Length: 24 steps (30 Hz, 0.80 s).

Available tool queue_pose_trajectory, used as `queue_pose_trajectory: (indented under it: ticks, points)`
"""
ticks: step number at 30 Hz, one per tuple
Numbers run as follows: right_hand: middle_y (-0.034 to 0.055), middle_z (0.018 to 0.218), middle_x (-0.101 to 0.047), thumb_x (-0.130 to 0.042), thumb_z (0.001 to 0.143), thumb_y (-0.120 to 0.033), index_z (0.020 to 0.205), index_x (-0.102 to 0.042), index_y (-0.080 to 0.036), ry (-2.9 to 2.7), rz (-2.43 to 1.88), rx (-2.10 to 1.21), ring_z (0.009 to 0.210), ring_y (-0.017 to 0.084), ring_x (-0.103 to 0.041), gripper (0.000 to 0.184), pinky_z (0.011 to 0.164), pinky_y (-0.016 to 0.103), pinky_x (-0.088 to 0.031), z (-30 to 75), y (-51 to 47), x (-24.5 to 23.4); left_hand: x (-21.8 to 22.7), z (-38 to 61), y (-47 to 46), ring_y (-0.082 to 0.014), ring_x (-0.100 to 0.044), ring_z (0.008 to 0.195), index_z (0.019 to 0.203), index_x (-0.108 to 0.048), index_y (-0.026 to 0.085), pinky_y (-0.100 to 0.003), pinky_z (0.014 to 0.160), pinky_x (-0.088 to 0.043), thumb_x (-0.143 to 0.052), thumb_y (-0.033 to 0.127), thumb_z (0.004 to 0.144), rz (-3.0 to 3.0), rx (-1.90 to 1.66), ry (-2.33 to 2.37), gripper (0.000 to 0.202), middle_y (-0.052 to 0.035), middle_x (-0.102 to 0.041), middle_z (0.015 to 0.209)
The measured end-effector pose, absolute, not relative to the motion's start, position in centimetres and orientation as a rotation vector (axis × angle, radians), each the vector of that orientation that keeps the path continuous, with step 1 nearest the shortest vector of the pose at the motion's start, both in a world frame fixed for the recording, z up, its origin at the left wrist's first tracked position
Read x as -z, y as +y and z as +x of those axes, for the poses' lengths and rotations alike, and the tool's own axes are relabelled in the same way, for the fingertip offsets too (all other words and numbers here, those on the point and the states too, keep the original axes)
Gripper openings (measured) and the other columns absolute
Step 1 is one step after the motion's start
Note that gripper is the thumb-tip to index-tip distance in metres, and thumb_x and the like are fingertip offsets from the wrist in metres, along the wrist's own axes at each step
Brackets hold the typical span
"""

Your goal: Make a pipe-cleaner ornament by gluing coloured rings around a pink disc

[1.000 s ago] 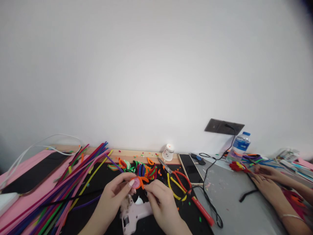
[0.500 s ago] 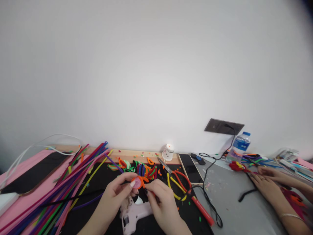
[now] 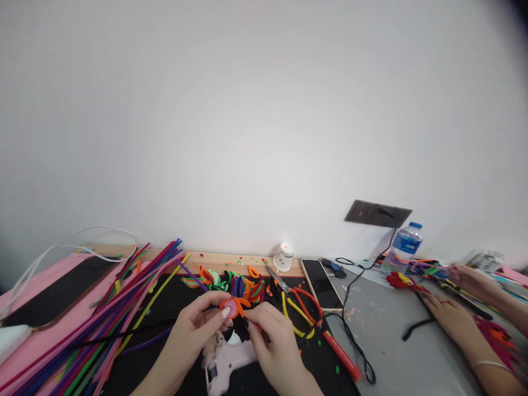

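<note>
Left hand pinches an orange-rimmed disc above a black mat

The orange-rimmed disc (image 3: 229, 309), lilac in the middle with orange fuzzy strips at its right side, is held up above the black mat (image 3: 324, 371). The left hand (image 3: 198, 324) grips it between thumb and fingers, the thumb lying across the lilac face. The right hand (image 3: 274, 335) has its thumb and fingers drawn together right beside the orange strips; a bit of orange shows by them, but I cannot tell whether they grip it.

Just below both hands lies a pale pink glue gun (image 3: 225, 366), partly covered by the right hand. Beyond the disc is a pile of curled fuzzy pieces (image 3: 239, 287) in orange, green and other colours. To its right are scissors blades (image 3: 280, 281), with yellow and red handles nearby, and then a phone (image 3: 322, 284). A white cup (image 3: 284, 257) stands near the wall.

On the left, a large bundle of coloured fuzzy stems (image 3: 119, 313) lies beside a dark flat panel (image 3: 61, 290).

Farther right, on the grey table (image 3: 383, 341), stands a water bottle (image 3: 404, 247). Near it are a red-and-yellow fuzzy piece (image 3: 400, 280) and a co-worker's two hands (image 3: 449, 316).
</note>
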State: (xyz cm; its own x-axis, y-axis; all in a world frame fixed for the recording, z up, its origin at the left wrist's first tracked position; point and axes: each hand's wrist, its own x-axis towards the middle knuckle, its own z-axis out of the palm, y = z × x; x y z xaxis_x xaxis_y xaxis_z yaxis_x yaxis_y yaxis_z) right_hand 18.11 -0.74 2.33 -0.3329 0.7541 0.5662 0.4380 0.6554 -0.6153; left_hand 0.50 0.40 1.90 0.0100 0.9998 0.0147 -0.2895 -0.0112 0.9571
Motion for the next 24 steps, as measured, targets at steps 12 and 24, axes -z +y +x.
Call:
queue_pose_trajectory:
  ticks: [12,24]
  points:
    - [0.0065,0.080,-0.061,-0.046,0.088,-0.007,0.095,-0.065,-0.016,-1.992,-0.929,-0.433,0.072,0.016,-0.059,0.023,0.066,0.023,-0.048,18.12,-0.75,-2.15,-1.65,0.71,0.60,-0.0145,-0.063,0.054,0.087,-0.071,0.019,-0.024,0.053,-0.051,-0.080,0.030,0.060,0.985,-1.352,0.958,0.030,0.0015,-0.068,0.067]
    - [0.0051,0.078,-0.061,-0.047,0.087,-0.005,0.093,-0.065,-0.017,-2.016,-0.916,-0.428,0.070,0.015,-0.059,0.023,0.066,0.022,-0.048,18.06,-0.82,-2.22,-2.25,0.87,0.36,-0.0133,-0.061,0.052,0.082,-0.071,0.018,-0.022,0.052,-0.051,-0.081,0.032,0.060,1.017,-1.273,0.929,0.027,0.0013,-0.068,0.059]
